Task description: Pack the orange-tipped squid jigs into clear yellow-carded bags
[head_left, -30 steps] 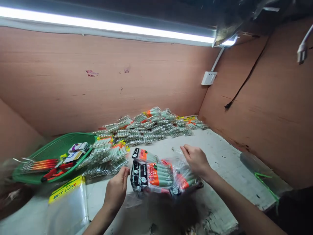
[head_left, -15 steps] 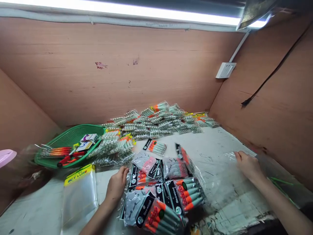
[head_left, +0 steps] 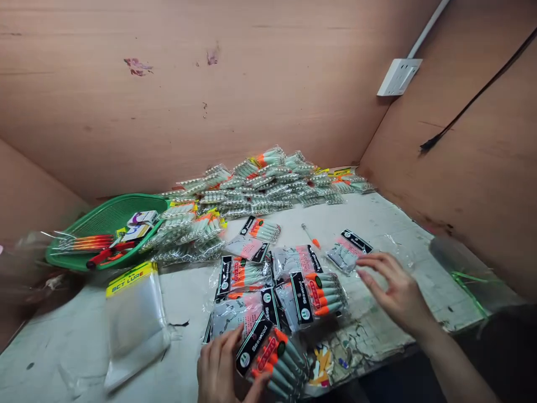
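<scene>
Black-headed "Seawood" packets of green and orange squid jigs lie in an overlapping heap in front of me. My left hand (head_left: pixel 222 366) is at the near edge of the heap, its fingers and thumb closed around the left end of the nearest jig packet (head_left: pixel 274 358). My right hand (head_left: pixel 396 296) is over the table on the right, fingers stretched and apart, holding nothing. Its fingertips are close to a separate Seawood packet (head_left: pixel 348 251); I cannot tell whether they touch. Beyond the heap lie a single loose jig (head_left: pixel 311 236) and another jig packet (head_left: pixel 262 229).
A long pile of bagged jigs (head_left: pixel 268 184) runs along the back wall. On the left are a green basket (head_left: pixel 62 257) with tools and small boxes, and a stack of clear yellow-topped bags (head_left: pixel 134 319). Clear plastic with a green edge (head_left: pixel 470 291) lies at right. The near table edge is worn.
My view has tipped downward. The left hand has come nearer onto the front packet, and the right hand has moved inward. A blurred packet over the heap is gone; a packet and loose jig now show on the right.
</scene>
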`<state>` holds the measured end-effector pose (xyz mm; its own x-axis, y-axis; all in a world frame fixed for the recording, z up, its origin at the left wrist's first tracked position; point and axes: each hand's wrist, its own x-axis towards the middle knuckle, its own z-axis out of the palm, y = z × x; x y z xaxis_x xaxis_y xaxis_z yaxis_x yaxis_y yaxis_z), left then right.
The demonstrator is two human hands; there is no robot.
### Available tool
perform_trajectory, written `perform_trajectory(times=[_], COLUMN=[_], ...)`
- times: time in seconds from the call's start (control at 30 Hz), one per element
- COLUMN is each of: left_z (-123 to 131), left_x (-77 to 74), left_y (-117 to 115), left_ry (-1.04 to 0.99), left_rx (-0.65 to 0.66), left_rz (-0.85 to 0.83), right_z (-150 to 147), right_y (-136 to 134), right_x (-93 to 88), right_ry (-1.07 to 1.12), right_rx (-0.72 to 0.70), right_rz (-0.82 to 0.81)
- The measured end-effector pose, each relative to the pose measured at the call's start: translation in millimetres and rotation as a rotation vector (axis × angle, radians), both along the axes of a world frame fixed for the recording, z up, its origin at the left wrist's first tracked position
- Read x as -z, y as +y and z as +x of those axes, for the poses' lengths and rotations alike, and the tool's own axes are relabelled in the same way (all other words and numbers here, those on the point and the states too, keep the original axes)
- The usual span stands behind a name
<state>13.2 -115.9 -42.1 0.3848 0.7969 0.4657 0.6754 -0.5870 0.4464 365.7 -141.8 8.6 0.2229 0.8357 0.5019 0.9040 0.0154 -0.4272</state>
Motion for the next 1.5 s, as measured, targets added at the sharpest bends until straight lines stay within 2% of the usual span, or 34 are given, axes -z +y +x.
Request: perform_trajectory(times=[0.07,0.1,0.13,0.2,0.27,0.3,0.37,0.43,0.5,0.6,0.77,0.87,1.0,1.13,1.23,1.3,1.4,1.5], left_z=[3,1,-4,-18,-30,-35,-37,-33,-26,-14,15,40,81,121,139,142,138,131], left_x=[-10.8,-17.3,-23.4,-31.0,-30.1,-27.1,-19.6,-16.2,-20.9,-40.4,-77.2,-95.4,-114.4,-119.0,-113.3,-109.3,-107.3,-109.4], left_y=[7,12,19,33,42,44,43,39,36,39,61,77,102,122,130,133,132,131], left_ry=[-0.009,-0.009,-0.004,0.005,-0.01,-0.033,-0.032,0.05,0.12,0.072,0.018,-0.056,-0.13,-0.22,-0.285,-0.336,-0.4,-0.397], left_rx=[-0.022,-0.033,-0.064,-0.183,-0.283,-0.273,-0.208,-0.168,-0.171,-0.138,0.094,0.219,0.398,0.475,0.437,0.397,0.369,0.372], left_rz=[-0.076,-0.09,-0.091,-0.104,-0.244,-0.343,-0.44,-0.379,-0.272,-0.171,-0.081,-0.157,-0.265,-0.361,-0.522,-0.648,-0.731,-0.728], right_z=[-32,-40,-43,-32,-11,0,15,21,23,30,54,57,44,15,-6,-16,-27,-38], right_y=[-13,-20,-26,-35,-41,-42,-39,-29,-10,25,72,75,59,48,49,51,55,58], right_x=[0.0,3.4,9.3,26.4,44.9,52.1,59.3,56.2,46.7,32.9,21.7,6.2,-25.7,-51.1,-60.1,-62.1,-61.6,-58.3], right_ry=[0.039,0.048,0.049,0.067,0.142,0.186,0.239,0.203,0.162,0.172,0.283,0.344,0.397,0.482,0.713,0.866,1.013,1.092], right_rx=[-0.102,-0.083,-0.011,0.262,0.549,0.642,0.713,0.72,0.704,0.656,0.591,0.444,0.226,0.128,0.04,0.005,-0.045,-0.101], right_rz=[0.003,0.005,0.011,-0.007,-0.096,-0.148,-0.193,-0.16,-0.154,-0.206,-0.239,-0.222,-0.126,0.034,0.168,0.201,0.074,-0.103])
